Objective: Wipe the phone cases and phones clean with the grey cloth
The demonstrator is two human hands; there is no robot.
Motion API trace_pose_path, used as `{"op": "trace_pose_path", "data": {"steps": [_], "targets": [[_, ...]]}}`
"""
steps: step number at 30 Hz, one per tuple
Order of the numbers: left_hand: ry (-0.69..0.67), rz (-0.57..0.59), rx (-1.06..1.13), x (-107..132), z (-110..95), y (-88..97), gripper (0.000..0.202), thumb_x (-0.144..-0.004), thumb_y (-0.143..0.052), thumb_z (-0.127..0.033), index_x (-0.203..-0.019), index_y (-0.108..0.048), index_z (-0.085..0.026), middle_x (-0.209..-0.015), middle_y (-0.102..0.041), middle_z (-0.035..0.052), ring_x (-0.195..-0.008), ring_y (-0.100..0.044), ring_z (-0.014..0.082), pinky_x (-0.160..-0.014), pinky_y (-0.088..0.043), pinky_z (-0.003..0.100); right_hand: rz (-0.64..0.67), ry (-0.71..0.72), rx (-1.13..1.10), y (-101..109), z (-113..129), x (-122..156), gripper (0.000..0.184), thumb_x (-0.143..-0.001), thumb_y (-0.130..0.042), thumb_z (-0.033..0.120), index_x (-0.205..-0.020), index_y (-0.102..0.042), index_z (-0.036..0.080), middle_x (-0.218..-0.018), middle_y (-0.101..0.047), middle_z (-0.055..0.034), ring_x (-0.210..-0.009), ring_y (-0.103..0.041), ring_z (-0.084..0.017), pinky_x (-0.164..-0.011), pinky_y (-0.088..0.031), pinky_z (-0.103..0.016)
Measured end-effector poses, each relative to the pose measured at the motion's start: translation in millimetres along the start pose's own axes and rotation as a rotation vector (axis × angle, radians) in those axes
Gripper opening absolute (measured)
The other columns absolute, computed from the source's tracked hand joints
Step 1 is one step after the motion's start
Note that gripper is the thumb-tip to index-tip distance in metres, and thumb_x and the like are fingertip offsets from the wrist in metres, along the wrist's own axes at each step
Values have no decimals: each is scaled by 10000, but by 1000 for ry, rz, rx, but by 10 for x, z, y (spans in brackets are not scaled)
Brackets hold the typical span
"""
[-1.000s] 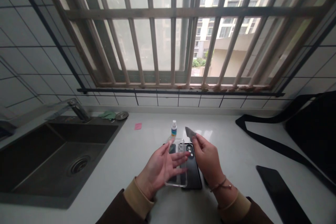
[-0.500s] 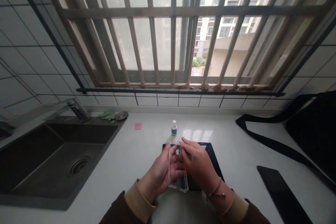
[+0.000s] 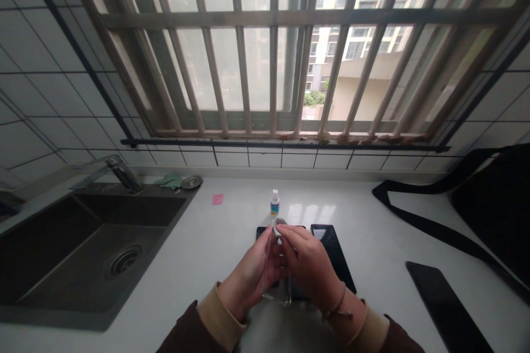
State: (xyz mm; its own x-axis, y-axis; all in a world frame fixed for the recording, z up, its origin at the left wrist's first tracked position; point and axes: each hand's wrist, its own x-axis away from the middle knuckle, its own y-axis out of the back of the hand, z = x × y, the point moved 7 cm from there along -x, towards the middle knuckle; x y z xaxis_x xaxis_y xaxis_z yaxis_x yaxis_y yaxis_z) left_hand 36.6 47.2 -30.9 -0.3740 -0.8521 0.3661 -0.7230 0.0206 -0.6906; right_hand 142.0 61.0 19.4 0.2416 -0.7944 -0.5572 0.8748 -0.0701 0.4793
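Note:
A clear phone case (image 3: 282, 303) is upright and tilted between my hands. My left hand (image 3: 252, 265) grips it by the left side, fingers behind it showing through the clear plastic. At the top end of the case, my right hand (image 3: 304, 251) pinches a small greyish-white piece (image 3: 276, 227), perhaps cloth; the fingers hide most of it. Below the hands, dark flat devices lie on the counter: one (image 3: 260, 231) is mostly covered by the hands, and another (image 3: 342, 265) sticks out to the right. A small white-capped bottle (image 3: 275, 203) stands just beyond.
On the white counter (image 3: 199, 265), a pink sticky note (image 3: 217, 199) lies left of the bottle. A sink (image 3: 95, 231) with a faucet (image 3: 124, 174) is at the left. To the right are a black flat slab (image 3: 443, 303) and a black bag (image 3: 497, 204) with its strap.
My right hand has shifted slightly left and down over the case's top end, where the greyish-white piece now shows. The case has tilted and moved a little left.

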Motion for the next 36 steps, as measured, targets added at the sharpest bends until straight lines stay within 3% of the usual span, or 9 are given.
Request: {"op": "trace_pose_path", "data": {"steps": [9, 13, 21, 25, 27, 30, 33, 36], "targets": [[-20, 117, 10, -28, 8, -7, 592, -1049, -503, -629, -1287, -712, -129, -988, -771, 134, -828, -740, 215, -705, -566, 290, -49, 88, -67, 7, 121, 56, 422, -1001, -574, 124, -1344, -751, 294, -1376, -743, -74, -1346, -668, -296, -1181, -529, -508], [-23, 86, 30, -55, 32, 32, 611, -1045, -507, -637, -1290, -713, -118, -1004, -786, 156, -881, -757, 233, -754, -578, 299, -35, 65, -112, -39, 122, 65, 396, -1002, -573, 121, -1309, -763, 283, -1410, -720, -74, -1383, -641, -284, -1199, -523, -510], [-77, 23, 189, 5, -88, -76, 537, -1056, -529, -583, -1332, -674, -146, -1075, -760, 134, -989, -749, 231, -871, -591, 300, 84, 161, -164, -94, 242, 53, 374, -1022, -536, 101, -1286, -748, 258, -1418, -717, -90, -1418, -609, -262, -1227, -496, -479], [-97, -101, 134, 45, -177, 10, 577, -1051, -519, -609, -1430, -633, -189, -1012, -735, 89, -865, -736, 183, -781, -592, 260, 179, 185, -200, -146, 303, 90, 367, -1014, -523, 86, -1268, -726, 258, -1439, -705, -96, -1399, -628, -252, -1200, -507, -438], [-106, -166, 34, 68, -231, 76, 633, -1042, -503, -643, -1503, -581, -216, -942, -722, 73, -739, -709, 166, -671, -572, 247, 240, 174, -221, -176, 331, 111, 347, -1032, -499, 106, -1249, -710, 276, -1421, -720, -81, -1353, -666, -241, -1162, -525, -405], [-180, -216, -25, 81, -347, 156, 695, -1041, -471, -668, -1542, -527, -189, -868, -699, 64, -616, -648, 135, -586, -530, 221, 341, 132, -210, -203, 379, 141, 288, -1063, -471, 154, -1211, -685, 277, -1259, -793, -73, -1132, -774, -221, -974, -588, -326], [-287, -241, -60, 85, -476, 207, 683, -1058, -449, -640, -1535, -492, -154, -915, -722, 99, -643, -665, 142, -598, -544, 224, 396, 100, -230, -166, 452, 160, 236, -1072, -479, 192, -1169, -683, 265, -1086, -810, -51, -918, -782, -194, -823, -562, -277], [-359, -256, -73, 99, -561, 222, 622, -1062, -468, -609, -1491, -476, -160, -938, -737, 118, -650, -672, 152, -605, -567, 241, 410, 76, -297, -127, 497, 163, 219, -1067, -511, 220, -1140, -713, 259, -980, -792, -32, -820, -736, -175, -784, -534, -267]]}}
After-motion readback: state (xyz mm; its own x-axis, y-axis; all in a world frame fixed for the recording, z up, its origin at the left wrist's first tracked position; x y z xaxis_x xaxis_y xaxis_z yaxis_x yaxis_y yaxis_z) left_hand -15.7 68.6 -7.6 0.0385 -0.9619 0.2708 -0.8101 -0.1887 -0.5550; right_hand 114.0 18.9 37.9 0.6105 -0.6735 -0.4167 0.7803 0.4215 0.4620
